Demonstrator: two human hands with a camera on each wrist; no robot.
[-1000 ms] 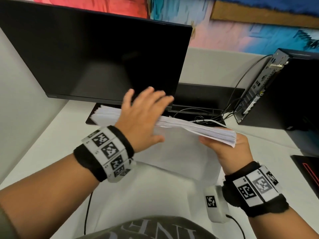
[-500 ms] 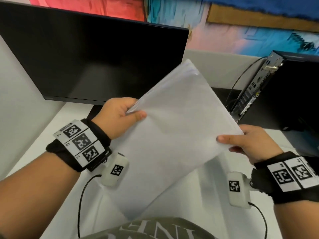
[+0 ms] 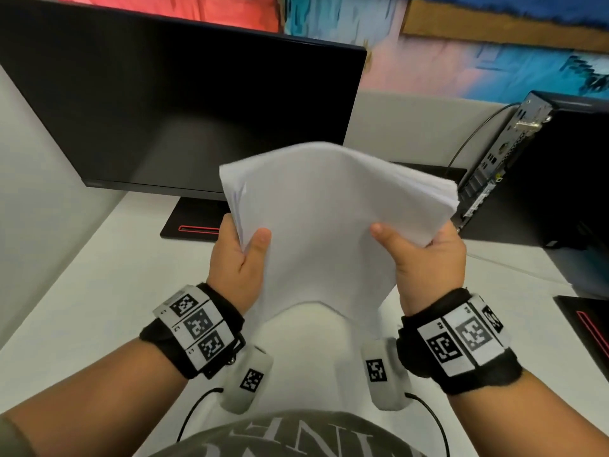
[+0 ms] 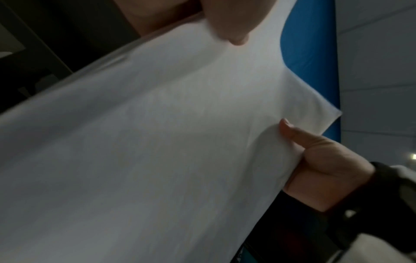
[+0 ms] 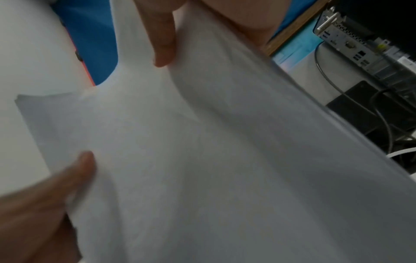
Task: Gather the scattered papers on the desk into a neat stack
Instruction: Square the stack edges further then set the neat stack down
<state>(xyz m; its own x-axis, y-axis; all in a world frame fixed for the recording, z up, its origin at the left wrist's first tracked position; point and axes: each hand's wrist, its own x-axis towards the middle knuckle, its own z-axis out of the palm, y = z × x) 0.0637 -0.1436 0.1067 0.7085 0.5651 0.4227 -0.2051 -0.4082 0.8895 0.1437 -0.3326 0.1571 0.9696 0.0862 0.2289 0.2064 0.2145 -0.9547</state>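
A thick stack of white papers [image 3: 329,206] is held upright above the white desk [image 3: 82,285], bowed in the middle. My left hand [image 3: 240,255] grips its left edge, thumb on the near face. My right hand [image 3: 425,255] grips the right edge the same way. In the left wrist view the papers [image 4: 157,142] fill the frame, with my left thumb at the top and the right hand [image 4: 324,165] at the far edge. The right wrist view shows the papers [image 5: 225,151], my right thumb above and the left hand [image 5: 45,199] blurred at lower left.
A black monitor [image 3: 171,103] stands behind the papers on a base with a red stripe [image 3: 194,225]. A black computer case [image 3: 543,166] with cables stands at the right. A dark item with red trim [image 3: 590,328] lies at the right edge.
The stack went from lying flat under my left palm to being lifted and tilted up. Both hands now grip its side edges with the stack upright in front of me.
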